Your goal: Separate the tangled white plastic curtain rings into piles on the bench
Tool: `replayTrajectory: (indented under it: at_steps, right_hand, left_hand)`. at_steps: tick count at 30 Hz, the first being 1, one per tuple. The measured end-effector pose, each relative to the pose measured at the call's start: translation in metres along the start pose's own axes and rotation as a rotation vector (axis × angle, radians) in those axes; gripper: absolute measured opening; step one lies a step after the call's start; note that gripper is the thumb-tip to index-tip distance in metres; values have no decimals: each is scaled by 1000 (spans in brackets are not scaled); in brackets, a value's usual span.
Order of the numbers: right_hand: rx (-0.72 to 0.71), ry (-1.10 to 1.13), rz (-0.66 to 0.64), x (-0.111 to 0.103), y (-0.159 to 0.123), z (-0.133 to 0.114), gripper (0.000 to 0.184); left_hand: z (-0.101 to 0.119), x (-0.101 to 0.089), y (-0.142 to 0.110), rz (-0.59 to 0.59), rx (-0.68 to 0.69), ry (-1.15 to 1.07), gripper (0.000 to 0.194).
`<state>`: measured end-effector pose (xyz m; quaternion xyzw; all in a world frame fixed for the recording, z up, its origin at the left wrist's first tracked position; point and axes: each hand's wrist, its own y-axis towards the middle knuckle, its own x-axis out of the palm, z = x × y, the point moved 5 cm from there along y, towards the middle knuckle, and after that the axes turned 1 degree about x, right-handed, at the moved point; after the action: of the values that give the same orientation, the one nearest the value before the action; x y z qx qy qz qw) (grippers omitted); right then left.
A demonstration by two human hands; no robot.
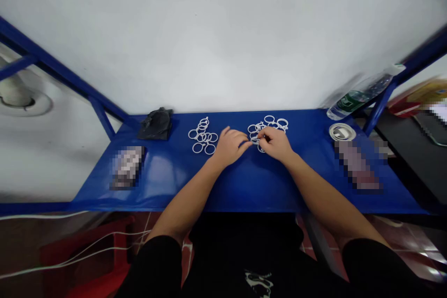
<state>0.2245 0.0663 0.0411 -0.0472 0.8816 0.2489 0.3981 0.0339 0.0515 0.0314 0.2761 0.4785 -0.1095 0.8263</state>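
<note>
From the head camera, we're looking down on a blue worktop [240,191], its far edge up against a pale wall [209,32], and both hands are right in the thick of it! The right hand [275,144] is over the right cluster of white rings [260,125], just right of centre and near the far edge, fingers curled in, thumb and forefinger close together among the loops. Is a ring pinched there? Too small to tell. In comes the left hand [231,145] from the other side, palm down, fingers slanting toward that same cluster, thumb tip near the rings; whether it grips one, I cannot tell either.

Just beyond the left hand, toward the left edge, lies the left cluster of white rings [201,137], loops overlapping, flat on the surface. Over in the far left corner sits a crumpled black bag [157,123], with a pixelated item [127,166] nearer the left edge.

Across to the far right corner: a clear bottle [359,98], green label, tilted hard toward the blue frame [380,104]. A pale coil [333,131] rests just in front of it, and a second pixelated block [359,165] lies nearer the right edge.
</note>
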Motion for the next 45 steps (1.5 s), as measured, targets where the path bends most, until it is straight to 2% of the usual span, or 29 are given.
replayTrajectory:
  at_steps: [2, 5, 7, 10, 12, 15, 18, 20, 22, 24, 27, 30, 34, 37, 40, 45]
  right_hand:
    - [105, -128, 13, -10, 4, 9, 18]
    - [259, -268, -59, -16, 8, 24, 23]
    - [301, -313, -106, -17, 10, 29, 28]
    - [296, -360, -127, -15, 10, 31, 28]
    - [287, -391, -101, -17, 10, 32, 29]
    - [281, -398, 11, -24, 9, 30, 33]
    - [255, -221, 72, -23, 7, 24, 32]
    - [248, 32, 24, -10, 5, 19, 34]
    - [264, 355, -88, 10, 2, 13, 41]
    - [306, 668, -234, 31, -2, 7, 51]
    - [348, 942, -330, 43, -4, 0, 46]
    - [374, 1002, -268, 36, -3, 1, 33]
    - [377, 1000, -165, 25, -1, 1, 34]
    - [330, 994, -190, 27, -2, -4, 38]
    - [300, 978, -240, 32, -4, -8, 43]
    - [254, 928, -305, 34, -6, -13, 45]
  left_hand:
    - [-24, -17, -1, 36, -155, 132, 26]
    - [-65, -38, -10, -26, -390, 309, 29]
    - [-84, -43, -15, -128, -464, 349, 35]
    - [-92, -39, -19, -222, -463, 353, 24]
    - [-87, -36, -17, -198, -420, 340, 16]
    - [-74, -36, -13, -63, -355, 291, 18]
    - [-55, -39, -7, 86, -249, 181, 15]
    - [-36, -40, -5, 165, -122, 103, 14]
    - [-14, -37, -5, 206, 39, 59, 16]
    - [7, -30, -8, 208, 188, 51, 17]
    - [24, -21, -11, 188, 300, 63, 17]
    - [22, -18, -11, 212, 282, 34, 14]
    - [4, -21, -9, 310, 102, -110, 23]
    - [0, -20, -7, 305, 57, -209, 22]
    - [2, -21, -6, 332, 69, -269, 13]
    - [4, -23, -7, 350, 84, -351, 11]
